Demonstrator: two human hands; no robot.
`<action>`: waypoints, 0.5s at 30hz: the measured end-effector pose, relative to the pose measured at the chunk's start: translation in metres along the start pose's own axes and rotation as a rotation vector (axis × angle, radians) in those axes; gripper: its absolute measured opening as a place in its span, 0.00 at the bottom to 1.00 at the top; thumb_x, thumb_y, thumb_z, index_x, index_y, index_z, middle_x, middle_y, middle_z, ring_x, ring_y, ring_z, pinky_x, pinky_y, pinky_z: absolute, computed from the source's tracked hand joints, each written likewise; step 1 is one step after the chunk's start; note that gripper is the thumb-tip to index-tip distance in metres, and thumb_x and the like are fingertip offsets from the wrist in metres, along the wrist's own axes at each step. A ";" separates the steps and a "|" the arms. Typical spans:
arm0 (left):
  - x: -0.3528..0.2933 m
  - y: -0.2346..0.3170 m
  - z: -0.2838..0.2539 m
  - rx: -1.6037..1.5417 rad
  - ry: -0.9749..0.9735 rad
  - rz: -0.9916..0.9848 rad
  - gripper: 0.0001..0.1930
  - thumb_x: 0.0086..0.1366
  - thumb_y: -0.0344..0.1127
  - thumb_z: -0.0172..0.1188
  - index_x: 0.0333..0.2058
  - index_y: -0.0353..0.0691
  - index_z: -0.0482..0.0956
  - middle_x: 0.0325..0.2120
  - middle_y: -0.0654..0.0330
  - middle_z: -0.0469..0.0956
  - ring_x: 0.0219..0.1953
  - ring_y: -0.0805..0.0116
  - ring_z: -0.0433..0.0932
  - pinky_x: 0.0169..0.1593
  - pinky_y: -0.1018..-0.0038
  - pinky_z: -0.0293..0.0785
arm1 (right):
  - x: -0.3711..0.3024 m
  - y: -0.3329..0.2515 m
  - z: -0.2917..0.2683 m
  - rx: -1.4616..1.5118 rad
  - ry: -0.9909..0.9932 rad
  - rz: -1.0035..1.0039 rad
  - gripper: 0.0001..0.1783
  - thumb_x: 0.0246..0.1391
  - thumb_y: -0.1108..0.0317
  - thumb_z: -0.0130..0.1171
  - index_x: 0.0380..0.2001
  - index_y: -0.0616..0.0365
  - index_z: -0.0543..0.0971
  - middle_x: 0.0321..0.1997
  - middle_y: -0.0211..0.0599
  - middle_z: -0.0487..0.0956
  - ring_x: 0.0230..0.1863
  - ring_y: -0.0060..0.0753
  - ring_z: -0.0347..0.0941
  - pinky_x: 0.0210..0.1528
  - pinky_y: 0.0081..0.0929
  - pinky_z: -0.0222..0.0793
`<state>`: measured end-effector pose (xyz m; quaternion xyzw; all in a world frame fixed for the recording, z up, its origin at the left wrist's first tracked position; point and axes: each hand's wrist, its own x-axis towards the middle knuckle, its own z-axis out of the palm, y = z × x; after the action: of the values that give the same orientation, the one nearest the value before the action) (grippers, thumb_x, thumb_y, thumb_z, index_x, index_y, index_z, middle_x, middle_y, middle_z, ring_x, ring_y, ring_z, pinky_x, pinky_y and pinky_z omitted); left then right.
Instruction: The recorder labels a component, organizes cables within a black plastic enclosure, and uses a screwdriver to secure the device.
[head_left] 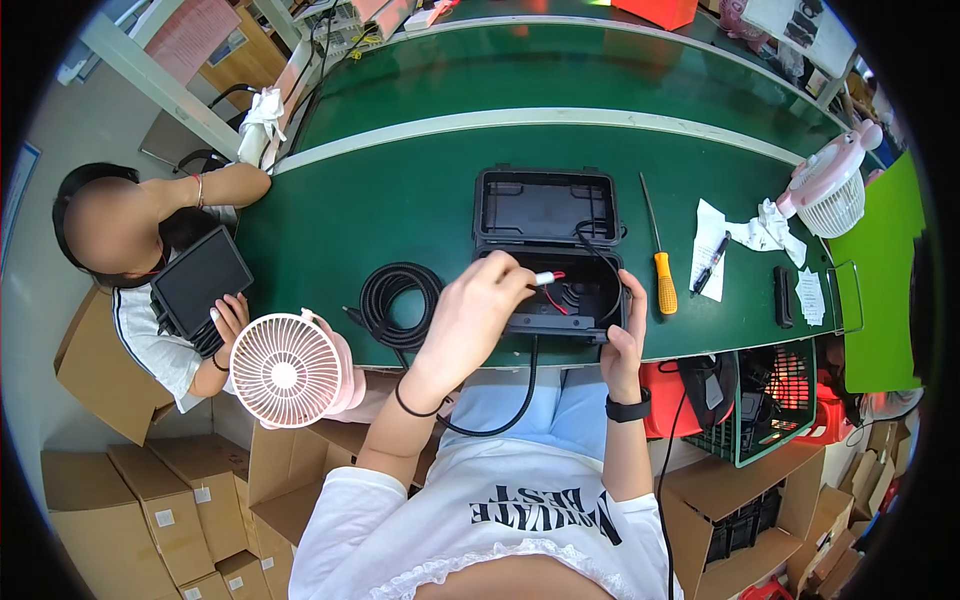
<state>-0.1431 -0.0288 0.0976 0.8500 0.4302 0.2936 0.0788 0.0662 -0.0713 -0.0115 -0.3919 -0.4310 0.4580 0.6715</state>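
A black plastic case [562, 324] lies open in front of me at the table's near edge, its lid [545, 212] folded back on the far side. My left hand [482, 305] reaches over the case's left side, fingers pinched on a small white connector [545, 279]. Red wire shows at the connector's tip and runs down into the case. Around the case's right wall is my right hand [627, 330], steadying it. A thick black cable [535, 375] loops below the case toward a coil [398, 300] on its left. The fingertips of my left hand are partly hidden.
Right of the case lie a yellow-handled screwdriver [665, 284], a pen [711, 264] on paper and a black tool [782, 297]. Pink fans [286, 372] stand left and far right. Another person [150, 300] at left holds a black panel [203, 282]. A green crate [740, 440] sits below right.
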 end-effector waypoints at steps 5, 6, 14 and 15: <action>0.004 0.011 0.022 -0.102 -0.183 -0.028 0.20 0.64 0.36 0.62 0.54 0.38 0.74 0.32 0.48 0.78 0.34 0.49 0.80 0.39 0.59 0.77 | -0.002 0.003 -0.001 0.053 -0.001 0.015 0.45 0.42 0.55 0.56 0.65 0.62 0.62 0.72 0.51 0.57 0.74 0.42 0.52 0.75 0.35 0.42; 0.001 0.017 0.022 -0.171 -0.227 -0.016 0.31 0.63 0.42 0.64 0.62 0.40 0.66 0.32 0.46 0.78 0.35 0.47 0.79 0.38 0.59 0.77 | -0.003 0.001 0.000 0.051 0.003 0.013 0.45 0.42 0.55 0.56 0.65 0.62 0.62 0.72 0.51 0.57 0.74 0.42 0.52 0.75 0.35 0.42; -0.020 0.035 0.041 0.296 -0.211 0.251 0.34 0.62 0.44 0.62 0.67 0.69 0.63 0.24 0.62 0.69 0.26 0.70 0.76 0.26 0.75 0.79 | -0.004 -0.009 0.005 0.010 0.025 0.006 0.45 0.44 0.51 0.52 0.65 0.62 0.62 0.66 0.46 0.66 0.67 0.38 0.63 0.70 0.34 0.57; -0.021 0.034 0.041 0.293 -0.212 0.251 0.34 0.62 0.44 0.62 0.67 0.69 0.63 0.24 0.62 0.69 0.26 0.70 0.76 0.26 0.75 0.79 | -0.002 -0.010 0.007 0.111 0.094 0.063 0.43 0.48 0.51 0.48 0.66 0.62 0.61 0.67 0.48 0.65 0.69 0.40 0.62 0.71 0.35 0.56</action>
<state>-0.1060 -0.0619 0.0684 0.9254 0.3482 0.1445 -0.0381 0.0618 -0.0754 -0.0001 -0.3885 -0.3604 0.4832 0.6969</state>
